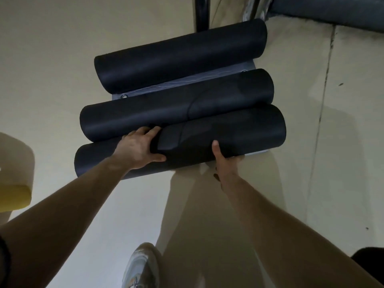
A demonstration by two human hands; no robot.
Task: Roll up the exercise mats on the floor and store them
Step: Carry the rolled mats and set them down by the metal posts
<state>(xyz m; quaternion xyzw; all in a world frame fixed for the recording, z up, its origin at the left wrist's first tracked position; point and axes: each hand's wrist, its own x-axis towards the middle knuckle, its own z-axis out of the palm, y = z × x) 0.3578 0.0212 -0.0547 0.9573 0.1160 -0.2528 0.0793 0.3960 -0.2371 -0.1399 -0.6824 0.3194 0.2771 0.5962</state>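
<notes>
a gym-like room: rolled black mats (180, 59) stacked on a grey rack (166, 86).

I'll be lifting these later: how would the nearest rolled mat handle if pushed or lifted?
The nearest rolled mat is a smooth cylinder, so it would probably roll when pushed. Its loose flap edge suggests it may unwind once the left hand and right hand release.

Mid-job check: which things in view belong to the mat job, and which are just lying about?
Job: nearest rolled mat, held by left hand and right hand; middle rolled mat; far rolled mat; grey eyeleted sheet beneath them, likely a mat.
Lying about: yellow foam piece; black post.
</notes>
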